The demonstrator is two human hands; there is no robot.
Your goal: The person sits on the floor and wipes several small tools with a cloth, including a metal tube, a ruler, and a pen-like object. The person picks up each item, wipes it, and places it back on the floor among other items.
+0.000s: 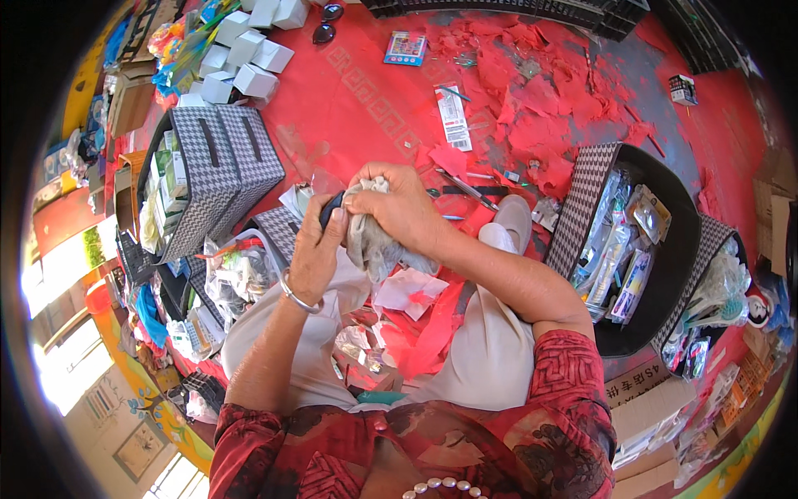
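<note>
Gripping a crumpled grey cloth (371, 241), your right hand (397, 204) holds it beside a small dark thing (331, 208) — mostly hidden — that your left hand (318, 249) grasps. Both are above your legs (490, 353), between checked boxes (253, 170) standing on the red floor (332, 100) with torn scraps (569, 87).

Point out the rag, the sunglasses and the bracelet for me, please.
Rag (376, 236): head view, on the middle of its crumpled cloth.
Sunglasses (323, 33): head view, on the lower dark lens.
Bracelet (294, 298): head view, on the middle of its band.
</note>
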